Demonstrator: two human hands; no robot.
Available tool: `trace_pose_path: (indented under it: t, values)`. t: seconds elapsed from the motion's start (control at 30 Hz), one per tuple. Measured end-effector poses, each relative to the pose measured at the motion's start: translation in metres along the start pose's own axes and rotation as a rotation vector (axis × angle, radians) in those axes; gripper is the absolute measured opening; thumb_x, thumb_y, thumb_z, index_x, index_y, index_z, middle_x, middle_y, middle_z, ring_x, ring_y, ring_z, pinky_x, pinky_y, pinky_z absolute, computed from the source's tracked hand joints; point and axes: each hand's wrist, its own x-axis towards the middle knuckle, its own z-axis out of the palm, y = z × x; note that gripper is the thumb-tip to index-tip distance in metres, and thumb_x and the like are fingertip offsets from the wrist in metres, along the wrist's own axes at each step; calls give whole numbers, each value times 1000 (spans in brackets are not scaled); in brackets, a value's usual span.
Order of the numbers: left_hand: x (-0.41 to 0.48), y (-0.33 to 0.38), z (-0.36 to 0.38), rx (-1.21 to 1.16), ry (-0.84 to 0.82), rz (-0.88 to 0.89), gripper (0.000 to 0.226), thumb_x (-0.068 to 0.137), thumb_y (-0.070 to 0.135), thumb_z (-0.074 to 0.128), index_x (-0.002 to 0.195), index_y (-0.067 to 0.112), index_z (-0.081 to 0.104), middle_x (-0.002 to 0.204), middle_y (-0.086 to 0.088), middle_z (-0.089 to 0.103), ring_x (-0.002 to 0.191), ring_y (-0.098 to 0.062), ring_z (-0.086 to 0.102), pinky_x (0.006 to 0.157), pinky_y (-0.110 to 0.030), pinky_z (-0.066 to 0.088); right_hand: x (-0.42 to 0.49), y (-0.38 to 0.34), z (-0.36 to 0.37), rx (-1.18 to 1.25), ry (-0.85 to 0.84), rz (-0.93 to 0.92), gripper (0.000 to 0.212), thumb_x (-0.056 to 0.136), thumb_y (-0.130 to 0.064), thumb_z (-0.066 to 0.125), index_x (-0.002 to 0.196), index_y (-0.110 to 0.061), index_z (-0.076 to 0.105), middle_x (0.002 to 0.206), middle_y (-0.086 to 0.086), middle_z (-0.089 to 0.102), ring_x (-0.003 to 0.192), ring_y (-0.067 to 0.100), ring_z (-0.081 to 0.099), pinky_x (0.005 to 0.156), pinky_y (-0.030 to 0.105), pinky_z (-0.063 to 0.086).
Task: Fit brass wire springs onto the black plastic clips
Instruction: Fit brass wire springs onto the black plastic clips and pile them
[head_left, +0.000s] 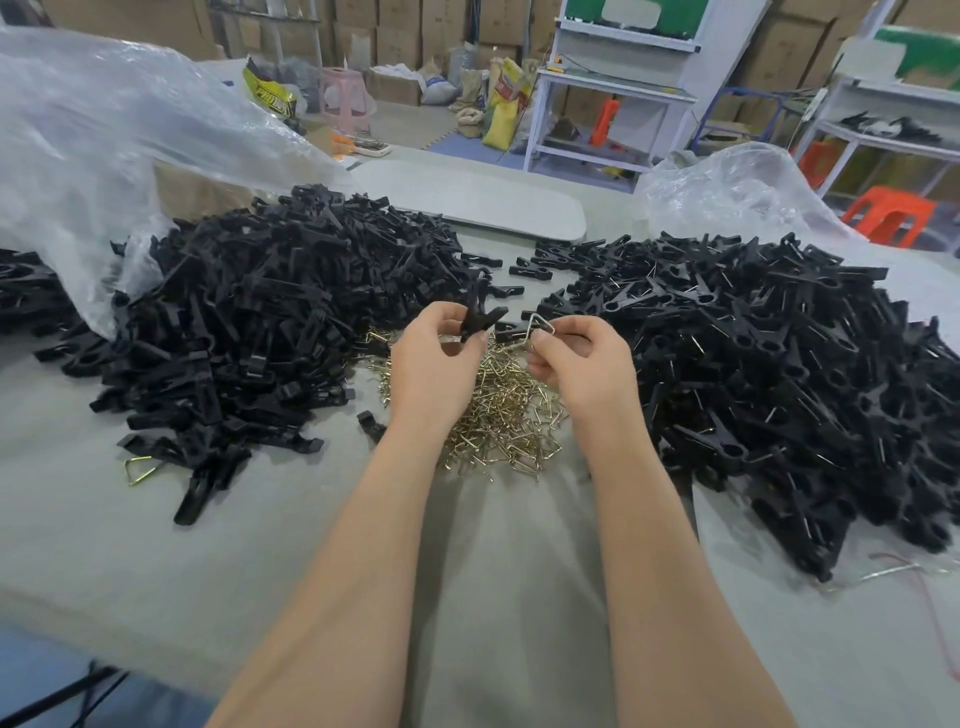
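Observation:
My left hand pinches a black plastic clip whose two arms spread upward. My right hand pinches a brass wire spring, a triangular loop held just right of the clip and apart from it. Both hands hover above a heap of loose brass springs on the grey table. A big pile of black clip parts lies to the left. Another pile of black clips, with wire glinting among them, lies to the right.
A clear plastic bag bulges over the left pile and another sits behind the right pile. One stray spring lies at the left pile's front edge. A grey board lies at the table's far side. Shelving, boxes and stools stand beyond.

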Motion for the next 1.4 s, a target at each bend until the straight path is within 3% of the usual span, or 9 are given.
trace_pose_path:
  t: [0.13, 0.3, 0.47, 0.63, 0.87, 0.97, 1.1, 1.27, 1.4]
  values:
    - [-1, 1, -1, -4, -10, -8, 16, 87, 24, 67, 95, 32, 55, 86, 20, 56, 76, 5, 53, 61, -12, 35, 0, 3, 2, -26, -66, -29, 19, 90, 0, 59, 104, -12, 64, 79, 4, 66, 61, 4, 64, 68, 21, 57]
    - [-1, 0, -1, 21, -11, 8, 18, 86, 22, 67, 93, 33, 55, 87, 19, 57, 79, 0, 56, 63, -12, 36, -4, 2, 4, -74, -86, -59, 18, 91, -6, 59, 83, -19, 68, 78, 6, 71, 73, 12, 71, 70, 22, 57]
    - [-3, -2, 3, 187, -58, 100, 18, 88, 18, 65, 104, 26, 61, 109, 4, 62, 96, -12, 60, 85, -33, 50, -1, -3, -5, -82, 13, -100, 21, 90, -8, 62, 77, -23, 67, 60, -7, 67, 57, 3, 63, 63, 19, 55]
    - [-6, -1, 4, 280, -82, 203, 22, 87, 16, 64, 109, 21, 63, 109, 4, 59, 97, -16, 59, 88, -37, 49, -1, -4, -7, 69, 28, -78, 21, 90, -3, 60, 111, -9, 62, 72, 2, 69, 61, 6, 66, 61, 16, 52]
    - [-6, -2, 5, 364, -92, 240, 25, 89, 15, 62, 112, 22, 61, 108, 6, 56, 94, -14, 58, 81, -29, 47, -1, -4, -8, -53, 66, -89, 16, 91, -8, 60, 81, -19, 64, 74, 4, 72, 68, 12, 70, 67, 24, 56]
    - [-6, -2, 6, 380, -91, 248, 24, 89, 16, 62, 111, 23, 62, 107, 7, 56, 90, -11, 56, 74, -24, 41, 1, -2, -7, -73, 92, -106, 9, 91, -6, 59, 91, -14, 64, 76, 3, 72, 71, 13, 70, 70, 25, 56]
    - [-6, -2, 6, 381, -95, 251, 22, 89, 17, 62, 110, 23, 62, 106, 7, 56, 89, -12, 56, 74, -24, 42, 4, -2, -9, 31, 64, -54, 26, 92, 1, 55, 117, -3, 61, 93, 12, 67, 72, 11, 71, 67, 17, 54]
    - [-6, -2, 5, 387, -103, 248, 22, 89, 17, 61, 110, 23, 62, 106, 6, 56, 90, -13, 57, 75, -27, 45, 1, -3, -11, 44, 59, -51, 12, 92, 0, 56, 89, -8, 64, 82, 10, 68, 69, 12, 72, 64, 16, 54]
    - [-7, -2, 5, 386, -107, 254, 22, 89, 16, 61, 110, 23, 61, 106, 6, 55, 90, -14, 58, 76, -29, 46, 2, -2, -10, -78, 79, -82, 14, 90, -8, 62, 81, -19, 64, 79, 5, 72, 76, 15, 72, 76, 32, 58]
